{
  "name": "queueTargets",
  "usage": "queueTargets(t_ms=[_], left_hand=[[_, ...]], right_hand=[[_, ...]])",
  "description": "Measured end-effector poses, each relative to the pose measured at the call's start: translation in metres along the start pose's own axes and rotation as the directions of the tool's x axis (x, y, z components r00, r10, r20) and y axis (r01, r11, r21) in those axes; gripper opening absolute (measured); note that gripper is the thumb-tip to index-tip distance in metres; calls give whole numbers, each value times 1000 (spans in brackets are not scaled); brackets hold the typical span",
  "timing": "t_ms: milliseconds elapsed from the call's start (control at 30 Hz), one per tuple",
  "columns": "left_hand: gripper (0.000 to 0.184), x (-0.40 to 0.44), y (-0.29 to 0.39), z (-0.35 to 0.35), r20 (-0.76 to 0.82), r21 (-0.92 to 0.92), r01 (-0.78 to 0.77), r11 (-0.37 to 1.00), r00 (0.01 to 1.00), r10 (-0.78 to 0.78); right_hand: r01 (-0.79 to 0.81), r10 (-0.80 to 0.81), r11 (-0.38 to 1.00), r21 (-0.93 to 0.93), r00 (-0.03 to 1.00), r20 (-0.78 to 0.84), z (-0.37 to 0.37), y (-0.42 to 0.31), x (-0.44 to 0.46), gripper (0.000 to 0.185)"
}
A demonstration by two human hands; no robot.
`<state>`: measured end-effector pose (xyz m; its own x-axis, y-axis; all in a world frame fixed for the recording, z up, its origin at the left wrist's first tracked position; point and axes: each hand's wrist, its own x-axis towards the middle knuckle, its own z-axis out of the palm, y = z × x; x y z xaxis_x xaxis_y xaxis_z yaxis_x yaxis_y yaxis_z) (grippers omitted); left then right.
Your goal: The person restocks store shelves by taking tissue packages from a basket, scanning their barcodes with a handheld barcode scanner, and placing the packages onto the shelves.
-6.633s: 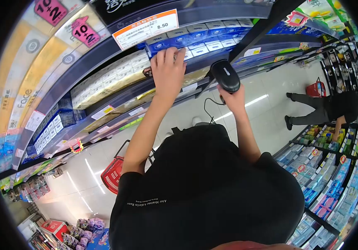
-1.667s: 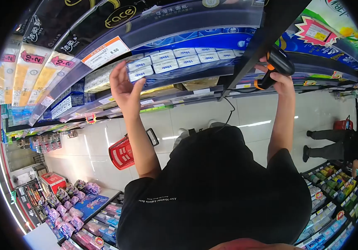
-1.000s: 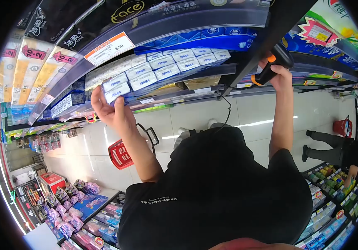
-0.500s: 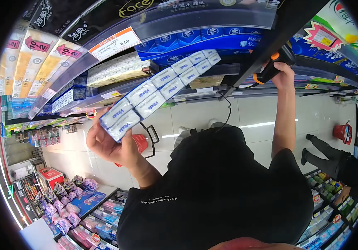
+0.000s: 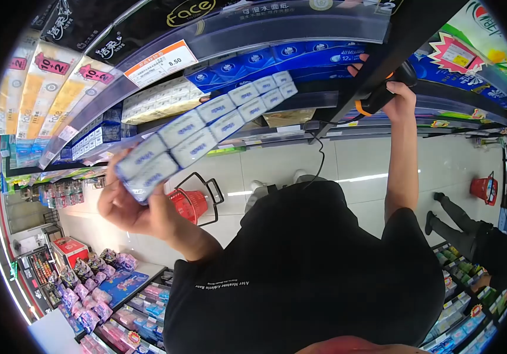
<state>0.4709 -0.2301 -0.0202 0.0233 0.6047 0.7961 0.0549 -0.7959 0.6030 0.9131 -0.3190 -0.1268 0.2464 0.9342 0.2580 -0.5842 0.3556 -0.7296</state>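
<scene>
My left hand [image 5: 132, 206] grips the near end of a long Vinda tissue pack [image 5: 188, 135], white with blue edges, which slants up to the right in front of the shelf. Blue tissue packs [image 5: 253, 61] lie on the shelf behind its far end, and a cream-coloured pack [image 5: 162, 101] lies to their left. My right hand [image 5: 399, 101] is closed round a black and orange handheld scanner [image 5: 377, 100], close to the dark shelf post [image 5: 359, 85]. The post hides part of the scanner. A cable [image 5: 320, 156] hangs below it.
Above the blue packs, a price label [image 5: 162, 63] reads 8.50. A red basket [image 5: 188, 203] stands on the floor beneath my left forearm. Another red basket [image 5: 484, 189] is at the far right, near a person in dark clothes [image 5: 492, 253] bending at the opposite shelves.
My left hand has drawn the Vinda pack off the shelf, down and to the left, slanting it. My right hand still holds the scanner, with some fingers now stretched past the post.
</scene>
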Motion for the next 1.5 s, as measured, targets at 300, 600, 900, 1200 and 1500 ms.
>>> queueTargets(t_ms=[300,600,900,1200,1500], left_hand=[[52,41,9,-8,-35,12,-204,979,978,204],[48,0,-13,-19,-29,6,-111,994,993,111],[46,-30,-40,-88,-188,-138,124,983,971,-148],[45,-45,-36,-192,-504,-165,111,980,845,-180],[49,-23,-121,-119,-665,-160,231,960,693,-278]], right_hand=[[-9,-12,996,-88,973,-232,-1,8,-9,66],[71,-169,975,-212,857,-487,13,18,-29,53],[216,-240,967,-136,950,-200,4,3,-90,46],[-237,264,939,-248,961,83,51,55,-95,47],[-256,261,933,-254,965,-12,146,126,-41,40]])
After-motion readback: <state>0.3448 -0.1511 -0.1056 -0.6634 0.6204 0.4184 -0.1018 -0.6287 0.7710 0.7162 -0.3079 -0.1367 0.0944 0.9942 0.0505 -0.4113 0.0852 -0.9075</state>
